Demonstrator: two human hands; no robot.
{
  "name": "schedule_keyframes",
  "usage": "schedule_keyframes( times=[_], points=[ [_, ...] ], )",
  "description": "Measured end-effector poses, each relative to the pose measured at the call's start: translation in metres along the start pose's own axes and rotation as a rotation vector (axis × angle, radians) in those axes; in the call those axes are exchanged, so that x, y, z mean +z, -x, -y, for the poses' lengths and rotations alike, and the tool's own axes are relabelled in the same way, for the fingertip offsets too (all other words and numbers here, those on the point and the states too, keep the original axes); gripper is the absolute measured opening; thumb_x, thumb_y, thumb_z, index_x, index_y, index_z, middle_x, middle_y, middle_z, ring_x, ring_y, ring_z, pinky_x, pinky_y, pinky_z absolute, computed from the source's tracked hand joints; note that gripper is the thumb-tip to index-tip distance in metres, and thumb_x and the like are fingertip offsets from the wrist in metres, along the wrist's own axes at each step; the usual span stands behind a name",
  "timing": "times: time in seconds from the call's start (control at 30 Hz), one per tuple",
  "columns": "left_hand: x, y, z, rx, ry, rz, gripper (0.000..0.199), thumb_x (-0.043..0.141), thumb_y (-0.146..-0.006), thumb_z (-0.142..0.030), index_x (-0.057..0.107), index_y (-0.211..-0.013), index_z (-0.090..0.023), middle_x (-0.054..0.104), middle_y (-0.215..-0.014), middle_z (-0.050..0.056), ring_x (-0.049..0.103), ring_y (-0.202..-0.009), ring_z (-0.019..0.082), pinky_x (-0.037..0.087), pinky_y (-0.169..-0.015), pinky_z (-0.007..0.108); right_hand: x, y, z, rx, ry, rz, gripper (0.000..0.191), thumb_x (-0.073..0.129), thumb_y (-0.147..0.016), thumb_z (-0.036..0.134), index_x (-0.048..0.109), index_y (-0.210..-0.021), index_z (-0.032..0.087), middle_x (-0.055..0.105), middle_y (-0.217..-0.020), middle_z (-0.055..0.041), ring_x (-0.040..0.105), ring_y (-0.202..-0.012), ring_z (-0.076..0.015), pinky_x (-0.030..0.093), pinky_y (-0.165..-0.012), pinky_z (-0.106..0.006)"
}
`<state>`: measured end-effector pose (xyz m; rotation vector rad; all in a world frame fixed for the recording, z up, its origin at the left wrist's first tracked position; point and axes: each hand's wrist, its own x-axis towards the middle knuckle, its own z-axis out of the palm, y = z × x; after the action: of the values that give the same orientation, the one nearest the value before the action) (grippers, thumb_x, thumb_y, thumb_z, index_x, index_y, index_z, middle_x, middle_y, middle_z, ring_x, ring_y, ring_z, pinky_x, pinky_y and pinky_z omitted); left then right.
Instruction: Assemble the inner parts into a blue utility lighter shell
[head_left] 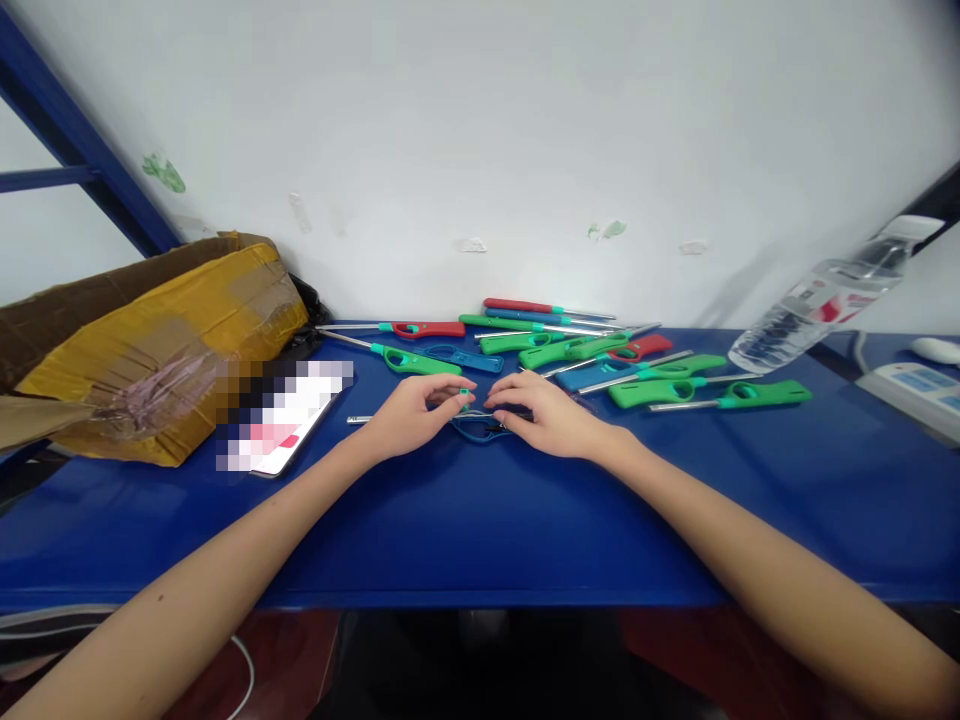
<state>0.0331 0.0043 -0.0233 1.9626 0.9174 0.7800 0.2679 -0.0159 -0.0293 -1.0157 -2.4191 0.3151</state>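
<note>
My left hand [420,412] pinches a small teal-green plastic piece [464,398] between thumb and fingertips. Facing it, my right hand [544,412] is curled, thumb close to the fingers; whatever it grips is too small and covered to make out. Beneath both hands lies a blue stick-lighter casing [478,433], largely hidden by the fingers, with thin dark parts in it. A metal lighter tube [358,420] sticks out to the left from under my left hand. Just behind the hands lie a green stick lighter [420,362] and another blue lighter casing [469,358].
Several stick lighters [660,392] in green, red and blue are heaped at the back right of the blue table [495,540]. A phone [292,425] and a taped cardboard box [172,350] are on the left. At right a water bottle [817,305] leans beside a white device [919,395].
</note>
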Motion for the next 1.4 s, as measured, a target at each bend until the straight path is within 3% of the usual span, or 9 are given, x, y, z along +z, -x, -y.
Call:
schedule_keyframes(
  times=[0.43,0.57,0.67,0.77,1.0,1.27,1.4],
  points=[
    [-0.003,-0.003,-0.006,-0.139,0.311,-0.043,0.042,0.072,-0.079,-0.045,0.07,-0.107,-0.013,0.076,-0.099,0.01,0.071,-0.096,0.023,0.054,-0.094,0.04,0.009,-0.003,-0.001,-0.002,-0.106,-0.016,0.02,0.059,-0.09,0.014,0.07,-0.104,0.021,0.068,-0.115,-0.0074,0.059,-0.107,-0.0212,0.046,-0.097,-0.039],
    [-0.004,-0.003,-0.006,-0.155,0.334,-0.065,0.043,0.074,-0.079,-0.044,0.07,-0.109,-0.015,0.075,-0.101,0.01,0.07,-0.099,0.024,0.053,-0.095,0.04,0.008,-0.009,0.001,0.019,-0.113,-0.017,0.016,0.058,-0.091,0.015,0.071,-0.098,0.02,0.073,-0.104,-0.006,0.063,-0.099,-0.0197,0.047,-0.091,-0.036],
    [-0.004,-0.003,-0.003,-0.14,0.304,-0.07,0.044,0.076,-0.077,-0.043,0.069,-0.111,-0.016,0.074,-0.106,0.01,0.068,-0.105,0.024,0.053,-0.094,0.037,0.006,-0.017,0.001,0.05,-0.116,-0.001,0.016,0.057,-0.091,0.015,0.073,-0.092,0.019,0.075,-0.093,-0.0047,0.066,-0.085,-0.0181,0.048,-0.081,-0.033],
    [-0.005,-0.003,0.001,-0.123,0.207,-0.093,0.046,0.077,-0.076,-0.044,0.069,-0.112,-0.017,0.074,-0.104,0.01,0.07,-0.098,0.024,0.056,-0.082,0.032,0.005,-0.023,0.0,0.03,-0.127,0.052,0.014,0.061,-0.089,0.015,0.075,-0.087,0.017,0.075,-0.088,-0.0047,0.066,-0.079,-0.0178,0.047,-0.075,-0.03],
    [-0.002,-0.003,0.005,-0.134,0.052,-0.139,0.042,0.076,-0.073,-0.047,0.075,-0.099,-0.014,0.073,-0.069,0.005,0.067,-0.064,0.019,0.051,-0.056,0.026,0.009,-0.023,0.004,-0.026,-0.048,0.046,0.013,0.061,-0.088,0.013,0.073,-0.086,0.017,0.073,-0.09,-0.0059,0.065,-0.083,-0.0184,0.047,-0.078,-0.03],
    [0.0,-0.003,0.007,-0.046,-0.036,-0.143,0.04,0.069,-0.08,-0.048,0.075,-0.103,-0.015,0.071,-0.068,0.004,0.063,-0.061,0.017,0.049,-0.056,0.025,0.015,-0.017,0.008,-0.024,0.07,-0.023,0.014,0.056,-0.092,0.013,0.069,-0.093,0.016,0.07,-0.093,-0.0085,0.063,-0.087,-0.0201,0.048,-0.08,-0.032],
    [0.0,-0.003,0.008,-0.067,-0.007,-0.102,0.04,0.069,-0.08,-0.049,0.074,-0.101,-0.015,0.074,-0.078,0.006,0.068,-0.071,0.02,0.053,-0.063,0.027,0.014,-0.016,0.008,-0.05,0.155,-0.016,0.016,0.053,-0.095,0.018,0.07,-0.096,0.016,0.071,-0.092,-0.0096,0.063,-0.084,-0.0205,0.047,-0.078,-0.032]
  ],
)
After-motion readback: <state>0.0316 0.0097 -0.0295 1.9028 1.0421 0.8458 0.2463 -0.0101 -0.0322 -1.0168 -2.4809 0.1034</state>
